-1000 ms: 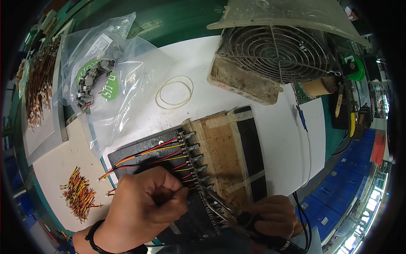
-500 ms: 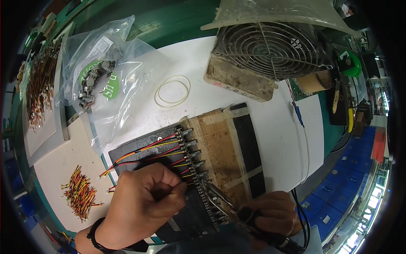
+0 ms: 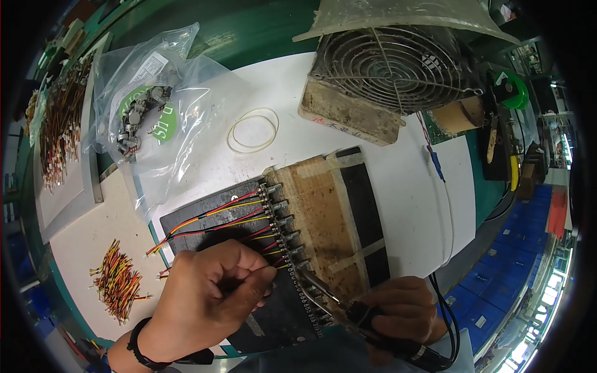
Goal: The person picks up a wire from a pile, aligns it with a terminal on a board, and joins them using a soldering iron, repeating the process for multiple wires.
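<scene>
My left hand point(image 3: 214, 298) is closed, thumb and forefinger pinched on a thin wire by a row of small metal parts with shafts point(image 3: 280, 217). Most of that wire is hidden by the hand. The row sits in a long black fixture point(image 3: 280, 323) with a brown taped panel point(image 3: 314, 199) on its right. Red, yellow and black wires point(image 3: 211, 214) run left from the upper parts. In my right hand point(image 3: 404, 304) is a soldering iron point(image 3: 360, 316) with two thin metal prongs, their ends at the row close to my left fingertips.
A pile of short red, yellow and black wires point(image 3: 118, 283) lies at left. Behind it are a clear plastic bag of metal parts point(image 3: 193, 133) and bundled wires point(image 3: 65, 124). A dusty fan point(image 3: 392, 74) stands at the back. A pale loop point(image 3: 233, 138) lies on the white sheet.
The prong ends have shifted slightly along the row beside my left fingertips. Both hands keep nearly the same place and hold; the whole view has moved a little.
</scene>
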The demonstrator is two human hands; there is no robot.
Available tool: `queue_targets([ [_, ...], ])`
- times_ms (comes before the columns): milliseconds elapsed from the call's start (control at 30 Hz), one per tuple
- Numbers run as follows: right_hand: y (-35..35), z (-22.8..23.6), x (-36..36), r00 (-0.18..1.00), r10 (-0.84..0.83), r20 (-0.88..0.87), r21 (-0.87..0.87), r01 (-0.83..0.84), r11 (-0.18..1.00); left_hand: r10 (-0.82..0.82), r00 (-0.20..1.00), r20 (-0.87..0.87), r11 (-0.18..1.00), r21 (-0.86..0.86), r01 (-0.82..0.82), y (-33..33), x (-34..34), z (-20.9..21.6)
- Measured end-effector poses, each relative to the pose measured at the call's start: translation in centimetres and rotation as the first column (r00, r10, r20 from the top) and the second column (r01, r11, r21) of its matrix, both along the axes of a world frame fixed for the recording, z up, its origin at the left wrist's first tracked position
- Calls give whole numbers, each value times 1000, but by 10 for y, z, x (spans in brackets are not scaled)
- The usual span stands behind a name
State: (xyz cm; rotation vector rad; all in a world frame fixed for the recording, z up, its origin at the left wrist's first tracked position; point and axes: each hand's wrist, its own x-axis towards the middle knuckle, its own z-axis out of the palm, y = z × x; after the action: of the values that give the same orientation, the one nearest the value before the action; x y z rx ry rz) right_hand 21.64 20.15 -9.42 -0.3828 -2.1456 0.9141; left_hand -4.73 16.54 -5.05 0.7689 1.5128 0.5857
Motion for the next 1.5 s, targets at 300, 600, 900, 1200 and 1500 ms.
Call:
queue_targets([
  [300, -2, -3, -7, 994, -27, -101, 7, 28, 1000, -119, 991, -59, 993, 9, 119, 1, -3, -1],
  [600, 1, -2, -8, 998, 0, -56, -44, -3, 999, -146, 985, -90, 987, 49, 150, 1, -5, -3],
  [900, 0, 2, -14, 990, -33, -136, 13, 36, 999, -110, 990, -93, 992, 48, 115, -1, -2, -5],
  [1200, -4, -6, 4, 997, -80, -23, 19, 81, 997, -106, 989, -99, 992, 61, 112, -1, -2, -6],
  [1500, -7, -2, -2, 976, -203, -77, 61, 208, 976, -65, 975, -211, 975, 193, 107, -2, 6, -4],
])
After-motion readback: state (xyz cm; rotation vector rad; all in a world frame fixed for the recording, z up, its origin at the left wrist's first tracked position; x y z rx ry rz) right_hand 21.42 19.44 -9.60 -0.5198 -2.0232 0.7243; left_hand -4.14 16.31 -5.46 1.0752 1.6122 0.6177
